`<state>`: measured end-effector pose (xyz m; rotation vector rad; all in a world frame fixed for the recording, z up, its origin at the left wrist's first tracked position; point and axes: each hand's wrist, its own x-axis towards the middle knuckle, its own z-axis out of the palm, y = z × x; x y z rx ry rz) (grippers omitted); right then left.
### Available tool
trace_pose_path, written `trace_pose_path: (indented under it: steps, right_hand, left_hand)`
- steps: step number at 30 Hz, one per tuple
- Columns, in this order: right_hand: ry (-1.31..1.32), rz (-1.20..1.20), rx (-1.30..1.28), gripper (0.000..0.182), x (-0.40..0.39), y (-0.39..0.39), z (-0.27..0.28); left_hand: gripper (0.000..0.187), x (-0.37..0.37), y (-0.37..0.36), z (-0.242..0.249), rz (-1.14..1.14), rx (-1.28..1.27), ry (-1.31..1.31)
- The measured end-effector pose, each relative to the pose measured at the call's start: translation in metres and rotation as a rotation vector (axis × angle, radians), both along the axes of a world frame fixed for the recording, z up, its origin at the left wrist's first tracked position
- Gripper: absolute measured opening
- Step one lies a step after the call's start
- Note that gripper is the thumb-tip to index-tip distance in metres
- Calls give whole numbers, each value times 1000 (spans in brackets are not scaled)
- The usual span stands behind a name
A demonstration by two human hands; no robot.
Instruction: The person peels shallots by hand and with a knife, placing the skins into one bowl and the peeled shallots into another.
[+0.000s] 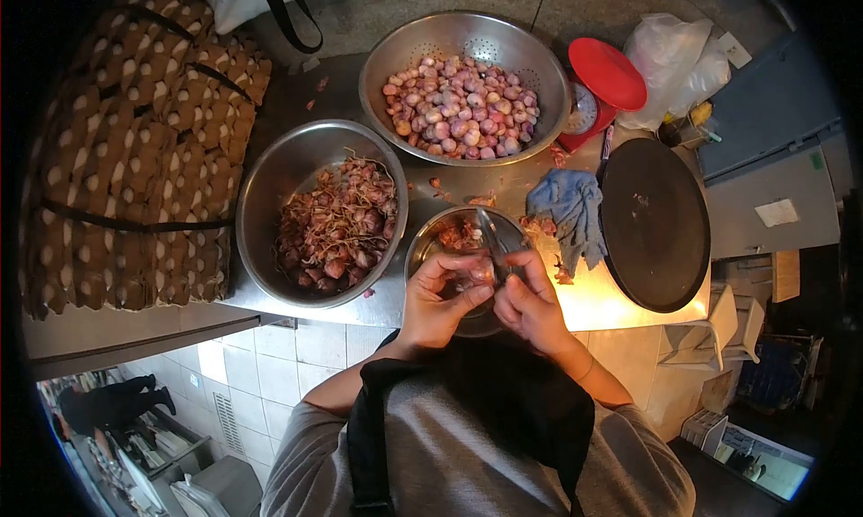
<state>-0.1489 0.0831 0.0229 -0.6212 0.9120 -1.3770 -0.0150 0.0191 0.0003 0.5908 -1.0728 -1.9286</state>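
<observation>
My left hand (439, 303) pinches a shallot (484, 271) between thumb and fingers. A small knife (488, 229) is gripped in my right hand (534, 303), its blade pointing away from me and close to the shallot. Both hands are held over a small steel bowl (422, 238) with reddish peels (462, 236) inside. To the left, a large steel bowl (256, 202) holds unpeeled shallots (337, 220) with stringy roots. Farther back, a steel colander (378, 54) contains many peeled pinkish shallots (463, 108).
A blue cloth (568, 209) lies right of the small bowl, beside a round black board (654, 225). Behind them are a red scale (608, 75) and a plastic bag (674, 63). Stacked egg trays (144, 157) stand at left. A person (117, 400) is in the background.
</observation>
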Motion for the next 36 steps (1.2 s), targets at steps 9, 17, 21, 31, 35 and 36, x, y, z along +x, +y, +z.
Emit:
trace_pose_path:
  steps: [9,17,21,31,35,36]
  right_hand:
    - [-205,42,88,18,-8,-2,8]
    - [-42,82,110,19,-8,-1,8]
    - [-51,23,162,20,-15,-1,10]
    - [109,-25,125,40,-29,2,7]
    - [148,56,104,47,-22,6,6]
    - [152,69,99,47,-21,6,4]
  left_hand:
    - [33,-2,-10,10,-87,235,-62]
    - [33,0,-16,5,-128,156,-116]
    - [33,5,-18,9,-203,249,-42]
    - [36,11,-25,16,-182,419,72]
    - [33,14,-24,9,-173,371,108]
    - [31,14,-24,8,-175,351,116]
